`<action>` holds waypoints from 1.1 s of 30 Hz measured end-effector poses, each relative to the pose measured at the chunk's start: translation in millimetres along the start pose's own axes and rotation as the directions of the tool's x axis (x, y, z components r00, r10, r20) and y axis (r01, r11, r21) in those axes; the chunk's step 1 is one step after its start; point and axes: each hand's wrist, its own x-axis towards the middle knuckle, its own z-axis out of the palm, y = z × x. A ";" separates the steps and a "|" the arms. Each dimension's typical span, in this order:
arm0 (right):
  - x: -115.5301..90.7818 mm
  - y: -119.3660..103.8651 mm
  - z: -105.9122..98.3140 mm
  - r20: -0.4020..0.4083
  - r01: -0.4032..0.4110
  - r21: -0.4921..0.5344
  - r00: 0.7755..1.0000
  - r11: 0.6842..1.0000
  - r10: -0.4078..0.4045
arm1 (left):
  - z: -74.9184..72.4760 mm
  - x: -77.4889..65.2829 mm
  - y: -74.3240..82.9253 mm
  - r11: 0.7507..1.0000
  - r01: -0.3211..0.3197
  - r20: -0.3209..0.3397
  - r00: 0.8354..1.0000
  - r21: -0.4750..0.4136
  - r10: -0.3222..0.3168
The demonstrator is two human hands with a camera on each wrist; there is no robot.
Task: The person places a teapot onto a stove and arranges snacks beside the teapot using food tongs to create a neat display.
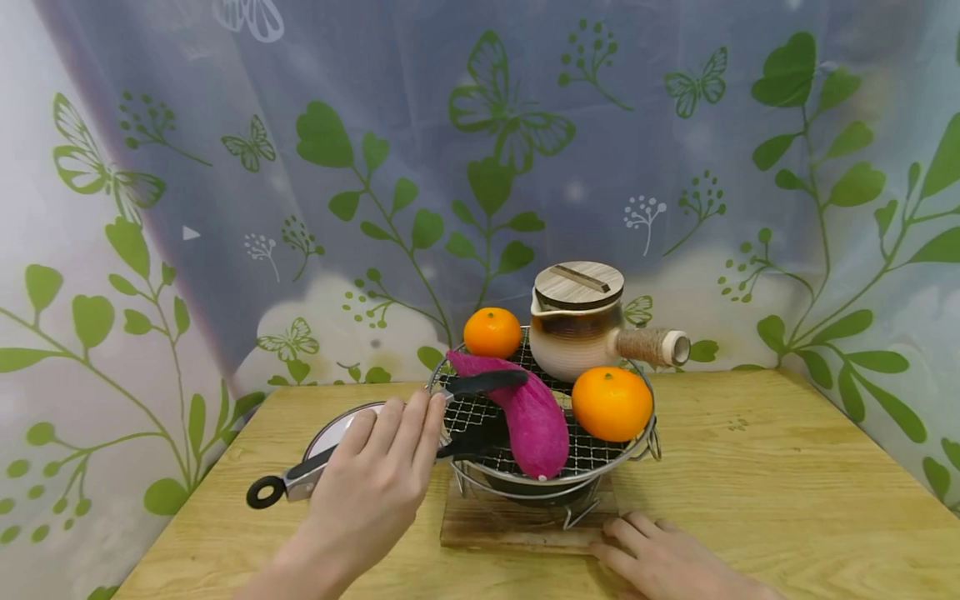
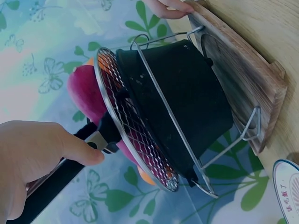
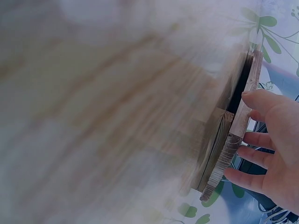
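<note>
My left hand (image 1: 378, 467) grips a pair of tongs (image 1: 302, 478) with black tips and a ring at the handle's end. The upper tip lies across a purple sweet potato (image 1: 536, 425); the lower one is low over the mesh at its near side. The sweet potato sits on a round wire grill (image 1: 465, 410) on top of a small black stove (image 2: 177, 88). In the left wrist view my thumb presses along the tongs' metal arm. My right hand (image 1: 663, 554) rests with extended fingers on the near right corner of the wooden board (image 1: 517, 533) under the stove.
Two oranges sit on the grill, one (image 1: 491, 332) at the back left, another (image 1: 612, 404) at the right. A lidded clay pot (image 1: 573, 337) with a rope-wrapped handle stands behind them. Left of the stove lies a white plate (image 1: 318, 442), partly behind my left hand.
</note>
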 end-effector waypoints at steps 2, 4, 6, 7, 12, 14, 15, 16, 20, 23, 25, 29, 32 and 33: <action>0.0 -0.1 0.1 -0.002 0.001 0.001 1.000 1.000 -0.001 | -1.6 1.6 1.7 1.000 0.007 -0.009 1.000 0.003 -0.007; 0.4 -0.5 0.2 -0.008 0.003 -0.001 1.000 1.000 -0.003 | -2.9 3.5 2.7 1.000 0.010 -0.021 1.000 0.004 -0.010; 0.5 -0.5 0.8 -0.021 0.006 -0.006 1.000 1.000 -0.006 | -3.7 4.8 3.6 1.000 0.011 -0.020 1.000 0.010 -0.011; 0.6 -0.6 0.9 -0.023 0.007 -0.007 1.000 1.000 -0.007 | -4.0 5.3 3.9 1.000 0.013 -0.021 1.000 0.011 -0.012; 0.3 -0.8 0.6 -0.015 0.010 -0.003 1.000 1.000 -0.010 | -5.0 6.4 4.4 1.000 0.019 -0.026 0.999 0.017 -0.018; 0.2 -1.0 -0.2 -0.008 0.010 0.002 1.000 1.000 -0.010 | -5.1 6.5 4.1 1.000 0.020 -0.027 0.999 0.020 -0.019; 0.2 -1.0 -0.6 -0.004 0.009 0.003 1.000 1.000 -0.009 | -5.1 6.6 3.9 1.000 0.020 -0.027 0.999 0.022 -0.019; 0.2 -1.1 -1.0 0.001 0.007 0.005 1.000 1.000 -0.007 | -5.1 6.7 3.7 1.000 0.020 -0.026 0.999 0.024 -0.019; 0.4 -1.6 -2.9 0.028 -0.007 0.013 1.000 1.000 0.006 | -4.2 6.3 3.2 0.999 0.022 -0.022 1.000 0.024 -0.021; 0.5 -2.3 -4.1 0.049 -0.021 0.019 0.999 1.000 0.020 | -3.5 4.9 2.6 0.999 0.030 -0.023 0.999 0.017 -0.029; 0.6 -2.7 -3.7 0.044 -0.021 0.014 0.999 1.000 0.020 | -4.2 4.4 1.6 0.999 0.037 -0.020 0.999 0.012 -0.037; 0.9 -2.4 -1.9 0.002 0.000 -0.014 1.000 1.000 0.000 | -6.6 4.9 -1.5 0.999 0.051 -0.035 0.998 -0.009 -0.052; 1.2 -1.8 -1.1 -0.014 0.009 -0.025 1.000 1.000 -0.010 | -8.2 3.9 -3.7 0.998 0.063 -0.038 0.997 -0.016 -0.063; 1.2 -1.8 -1.1 -0.015 0.010 -0.026 1.000 1.000 -0.010 | -8.9 3.1 -4.6 0.998 0.066 -0.032 0.997 -0.009 -0.066</action>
